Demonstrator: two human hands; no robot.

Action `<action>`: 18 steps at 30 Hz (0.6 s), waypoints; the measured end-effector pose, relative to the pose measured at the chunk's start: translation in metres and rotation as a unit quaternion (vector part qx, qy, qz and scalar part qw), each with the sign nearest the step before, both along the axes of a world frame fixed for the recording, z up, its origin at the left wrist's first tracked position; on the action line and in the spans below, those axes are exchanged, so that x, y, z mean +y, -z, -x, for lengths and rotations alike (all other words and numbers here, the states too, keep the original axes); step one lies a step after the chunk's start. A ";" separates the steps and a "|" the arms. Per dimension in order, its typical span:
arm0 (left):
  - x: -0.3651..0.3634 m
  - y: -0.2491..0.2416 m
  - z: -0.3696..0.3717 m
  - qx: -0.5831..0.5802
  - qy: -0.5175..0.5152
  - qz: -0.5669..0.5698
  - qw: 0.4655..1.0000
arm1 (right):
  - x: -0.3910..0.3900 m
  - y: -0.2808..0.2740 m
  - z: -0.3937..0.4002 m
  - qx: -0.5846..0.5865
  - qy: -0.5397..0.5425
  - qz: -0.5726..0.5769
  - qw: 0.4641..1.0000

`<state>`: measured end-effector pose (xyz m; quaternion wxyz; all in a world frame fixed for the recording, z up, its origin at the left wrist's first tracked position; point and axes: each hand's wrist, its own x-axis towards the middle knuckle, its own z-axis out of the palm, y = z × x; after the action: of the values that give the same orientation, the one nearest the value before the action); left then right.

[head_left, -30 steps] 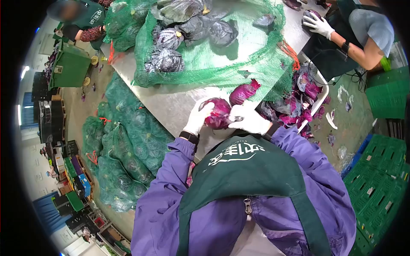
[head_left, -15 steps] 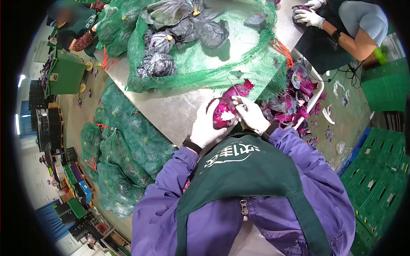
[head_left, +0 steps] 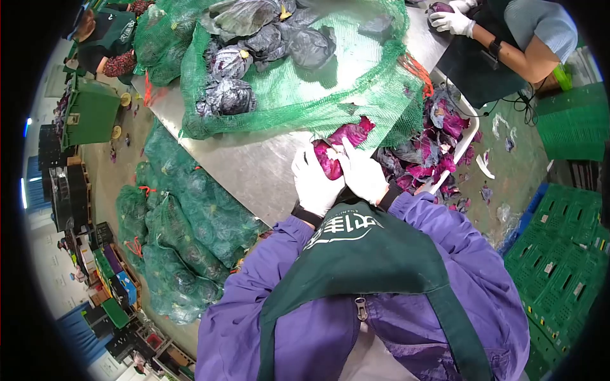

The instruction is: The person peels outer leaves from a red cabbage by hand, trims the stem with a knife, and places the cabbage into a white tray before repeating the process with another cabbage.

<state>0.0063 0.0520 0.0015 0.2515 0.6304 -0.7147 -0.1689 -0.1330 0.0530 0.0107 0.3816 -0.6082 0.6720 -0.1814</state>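
A red cabbage (head_left: 330,166) with a pale cut patch is held close in front of my apron, at the near edge of the metal table (head_left: 241,166). My left hand (head_left: 314,185), in a white glove, wraps its left side. On the right side my gloved right hand (head_left: 363,173) presses its fingers against the cabbage near the pale patch. A loose purple outer leaf (head_left: 353,132) lies just beyond the cabbage, beside a green mesh bag (head_left: 295,106). Several dark red cabbages (head_left: 230,96) rest on that mesh.
A white bin (head_left: 467,141) of peeled leaves (head_left: 438,136) stands at the right. Filled mesh sacks (head_left: 184,241) lie on the floor at left. Two people work across the table, one with gloved hands (head_left: 452,22) on a cabbage. Green crates (head_left: 559,247) are stacked at right.
My right hand has moved in over the cabbage, covering more of its right side. The cabbage has turned in my hands, and the view has shifted slightly.
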 end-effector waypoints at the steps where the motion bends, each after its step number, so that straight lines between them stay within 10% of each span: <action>1: 0.001 0.001 0.002 0.001 0.001 -0.002 1.000 | 0.000 0.008 0.001 0.001 0.001 -0.002 1.000; 3: -0.001 0.001 0.007 -0.006 -0.022 -0.033 0.999 | 0.000 0.029 0.001 0.080 -0.059 0.166 0.981; 10: -0.007 0.003 0.018 -0.014 -0.036 -0.042 0.998 | -0.020 0.059 0.007 -0.019 -0.050 0.222 0.974; 12: 0.001 -0.002 0.021 -0.068 -0.002 -0.059 0.996 | -0.035 0.060 0.017 0.086 -0.027 0.057 0.994; 18: 0.013 0.007 -0.008 0.052 0.031 0.021 0.998 | -0.019 0.079 0.020 -0.091 0.112 0.064 0.987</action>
<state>0.0148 0.0646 -0.0053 0.2966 0.5928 -0.7231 -0.1943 -0.1531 0.0339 -0.0680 0.3788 -0.5331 0.6854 -0.3203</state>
